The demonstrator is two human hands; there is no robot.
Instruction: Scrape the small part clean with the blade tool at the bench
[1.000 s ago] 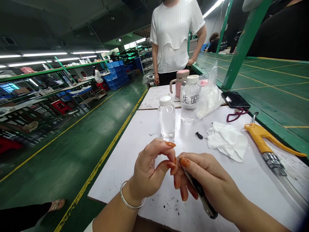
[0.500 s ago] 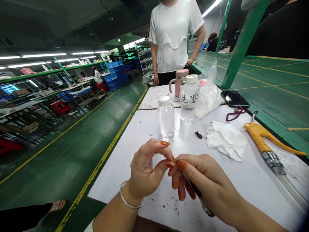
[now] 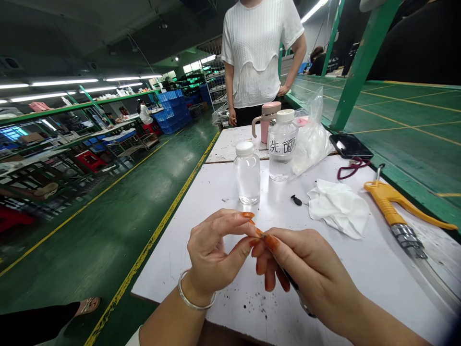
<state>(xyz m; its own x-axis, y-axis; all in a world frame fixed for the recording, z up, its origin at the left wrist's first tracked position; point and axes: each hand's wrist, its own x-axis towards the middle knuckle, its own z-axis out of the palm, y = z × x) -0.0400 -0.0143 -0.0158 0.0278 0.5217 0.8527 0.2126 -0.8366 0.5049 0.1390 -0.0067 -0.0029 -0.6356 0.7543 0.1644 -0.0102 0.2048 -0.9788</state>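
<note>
The person's right hand (image 3: 309,269) is closed around a slim dark tool with a metal end (image 3: 296,287), its fingers curled over the shaft and its tip pointing up and left, and most of the tool is hidden by the hand. The left hand (image 3: 212,252), with a silver bangle (image 3: 194,295) at the wrist, is just beside that tip, its thumb and forefinger curved and nearly meeting there; something tiny may sit between them, but the view is too poor to say whether those fingers grip anything. Both hands hover over the near end of a white, ink-speckled table (image 3: 173,259). Further along it stand a clear plastic bottle with a white cap (image 3: 247,175) and, behind that, a clear bottle with black handwritten characters on its side (image 3: 283,149). A small black object (image 3: 296,200) lies beside a crumpled white cloth (image 3: 338,209), and a yellow air blow gun with a metal nozzle (image 3: 387,204) lies to the right. Beyond these are a pink tumbler (image 3: 265,122), a clear plastic bag holding something white (image 3: 311,144) and a black phone (image 3: 350,146). A person in a white top (image 3: 257,53) stands at the far end.
</note>
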